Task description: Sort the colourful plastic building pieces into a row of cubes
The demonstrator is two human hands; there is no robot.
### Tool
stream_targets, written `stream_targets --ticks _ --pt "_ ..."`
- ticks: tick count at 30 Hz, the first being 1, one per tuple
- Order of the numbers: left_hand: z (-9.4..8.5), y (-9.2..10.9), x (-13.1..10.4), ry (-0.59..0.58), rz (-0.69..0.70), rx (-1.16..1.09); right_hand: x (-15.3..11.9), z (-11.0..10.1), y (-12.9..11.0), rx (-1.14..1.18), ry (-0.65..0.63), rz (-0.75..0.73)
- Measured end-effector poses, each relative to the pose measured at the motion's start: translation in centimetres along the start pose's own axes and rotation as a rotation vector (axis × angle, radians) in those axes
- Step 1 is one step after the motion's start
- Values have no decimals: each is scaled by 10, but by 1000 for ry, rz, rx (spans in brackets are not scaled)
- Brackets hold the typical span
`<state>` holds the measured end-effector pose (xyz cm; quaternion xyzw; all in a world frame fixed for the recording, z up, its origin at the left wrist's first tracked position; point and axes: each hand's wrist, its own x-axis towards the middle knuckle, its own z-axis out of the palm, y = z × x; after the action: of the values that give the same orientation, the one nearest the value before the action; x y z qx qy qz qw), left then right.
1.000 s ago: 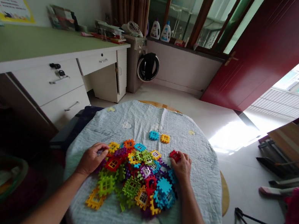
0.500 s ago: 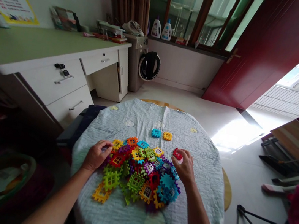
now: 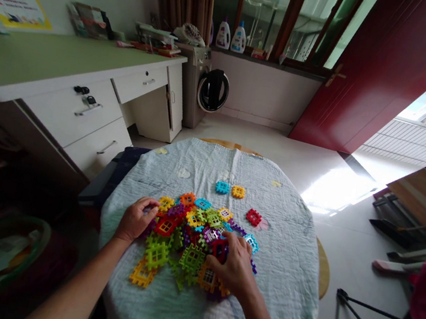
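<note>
A heap of colourful plastic interlocking window blocks (image 3: 192,257) lies on the cloth-covered round table. At its left edge my left hand (image 3: 138,219) rests with curled fingers beside a yellow block (image 3: 165,204); a small dark patch shows at the fingertips, too unclear to name. My right hand (image 3: 236,262) is over the right side of the heap, thumb and fingers apart, close to a red block (image 3: 219,250) and covering several pieces. Beyond the heap, a blue block (image 3: 222,187) and a yellow-orange block (image 3: 238,192) lie side by side. A red block (image 3: 253,217) lies apart to the right.
The pale patterned tablecloth (image 3: 278,281) drapes over the table. A green-topped desk (image 3: 69,60) stands at left, with a washing machine (image 3: 193,84), its door open, behind it. To the right are a red door (image 3: 360,70) and black stand legs (image 3: 367,313).
My right hand has let go of the red block, leaving it right of the blue and yellow-orange ones, and moved back over the heap. My left hand stays at the heap's left edge.
</note>
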<state>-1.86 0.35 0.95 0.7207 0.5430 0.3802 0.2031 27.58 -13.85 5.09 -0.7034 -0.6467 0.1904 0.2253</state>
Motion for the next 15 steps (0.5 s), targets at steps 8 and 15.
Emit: stream_targets --ticks 8,15 --pt "1 -5 1 6 30 7 22 -21 20 388 150 77" --pt "1 -6 1 3 32 15 67 -34 87 -9 399 316"
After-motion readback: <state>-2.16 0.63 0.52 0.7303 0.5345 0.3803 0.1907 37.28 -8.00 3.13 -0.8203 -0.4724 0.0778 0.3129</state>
